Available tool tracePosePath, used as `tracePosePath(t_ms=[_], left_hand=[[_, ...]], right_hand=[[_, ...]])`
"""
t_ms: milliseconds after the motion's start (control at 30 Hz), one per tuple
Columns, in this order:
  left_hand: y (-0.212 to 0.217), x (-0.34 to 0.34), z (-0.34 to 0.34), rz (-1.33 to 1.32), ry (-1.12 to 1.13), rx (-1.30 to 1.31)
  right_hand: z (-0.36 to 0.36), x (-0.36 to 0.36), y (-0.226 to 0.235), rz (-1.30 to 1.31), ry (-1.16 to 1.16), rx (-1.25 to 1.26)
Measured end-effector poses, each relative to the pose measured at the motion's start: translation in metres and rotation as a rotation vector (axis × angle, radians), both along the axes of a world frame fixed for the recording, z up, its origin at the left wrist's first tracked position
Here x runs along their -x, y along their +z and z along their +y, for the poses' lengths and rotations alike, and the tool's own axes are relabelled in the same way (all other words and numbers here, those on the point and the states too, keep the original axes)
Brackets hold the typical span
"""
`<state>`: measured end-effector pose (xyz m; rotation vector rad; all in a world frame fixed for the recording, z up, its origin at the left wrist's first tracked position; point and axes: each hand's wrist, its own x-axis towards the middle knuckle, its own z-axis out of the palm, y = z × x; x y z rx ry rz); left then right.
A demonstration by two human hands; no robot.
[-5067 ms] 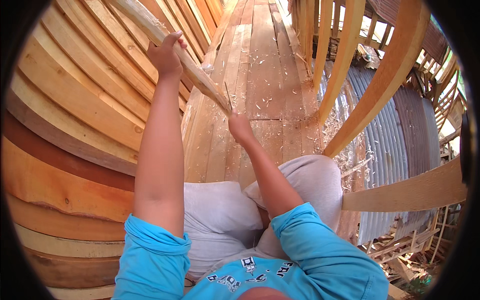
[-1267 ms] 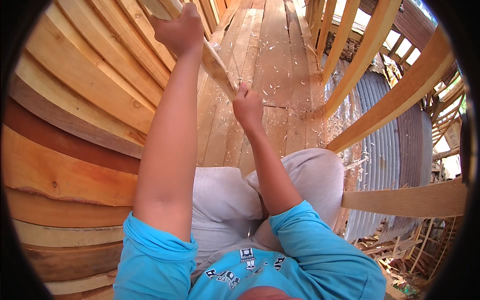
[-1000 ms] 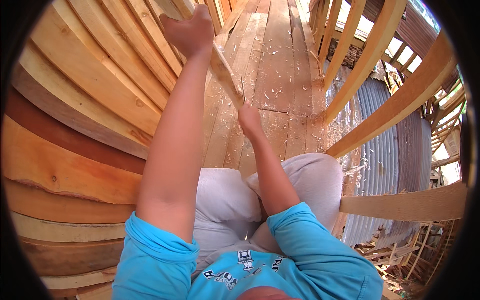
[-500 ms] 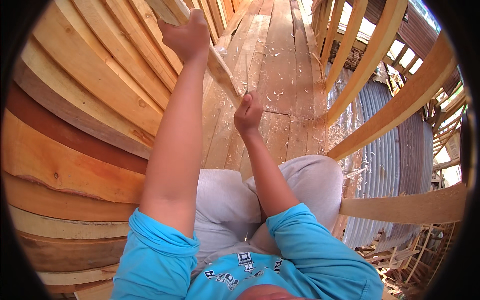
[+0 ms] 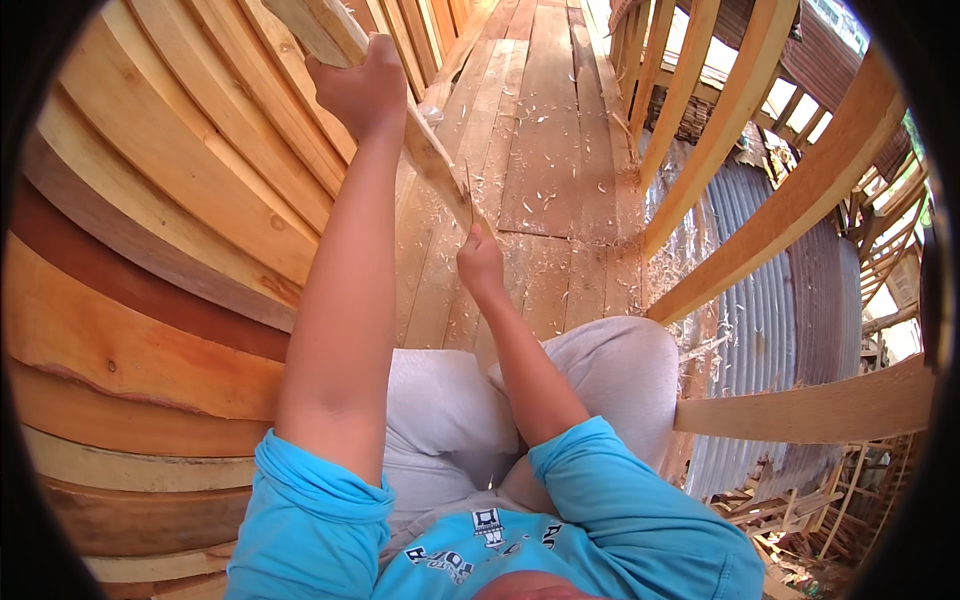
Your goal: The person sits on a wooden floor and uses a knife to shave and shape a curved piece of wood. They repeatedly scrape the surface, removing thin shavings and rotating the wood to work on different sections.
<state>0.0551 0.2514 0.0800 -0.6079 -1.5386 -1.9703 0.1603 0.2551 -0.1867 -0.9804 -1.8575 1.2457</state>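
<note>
My left hand [image 5: 362,92] is closed round a long pale wooden stick [image 5: 432,158], which slants from the upper left down toward my right hand. My right hand [image 5: 481,262] is a fist just below the stick's lower end. From its top a thin dark blade-like tool [image 5: 468,180] points up along the stick's right side; its handle is hidden in my fingers. I cannot tell whether the blade touches the wood.
Curled wood shavings litter the plank floor [image 5: 545,185]. On the left stands a wall of overlapping boards [image 5: 150,345]. Slanted wooden posts [image 5: 725,185] line the right, with corrugated metal sheets [image 5: 755,290] beyond them. My bent knees [image 5: 620,370] are close below my hands.
My right hand has moved down and slightly left, closer to me, with the blade-like tool. My left hand and the stick have shifted slightly down and left in view.
</note>
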Motion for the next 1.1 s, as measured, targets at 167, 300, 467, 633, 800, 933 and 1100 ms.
tracePosePath(t_ms=[167,300,467,633,800,933,1100], left_hand=[[-0.004,0.022,-0.020,0.146,0.012,-0.054],[-0.005,0.001,0.014,0.102,0.073,0.014],[-0.006,0.020,-0.018,0.118,0.090,0.012],[0.000,-0.008,0.006,0.091,0.046,-0.054],[-0.004,0.005,-0.024,0.038,0.115,-0.003],[0.002,-0.010,-0.003,0.091,0.059,-0.069],[0.002,-0.020,-0.004,0.092,0.194,0.009]], right_hand=[[-0.028,0.002,0.088,0.057,-0.013,-0.015],[0.018,0.005,-0.002,0.012,-0.009,-0.103],[-0.009,-0.016,0.104,0.076,0.073,0.108],[0.013,-0.007,0.026,0.026,0.009,-0.092],[-0.011,-0.014,0.095,-0.035,0.100,0.122],[0.001,-0.003,0.034,0.055,-0.027,-0.053],[-0.001,-0.008,0.033,-0.117,0.075,0.070]])
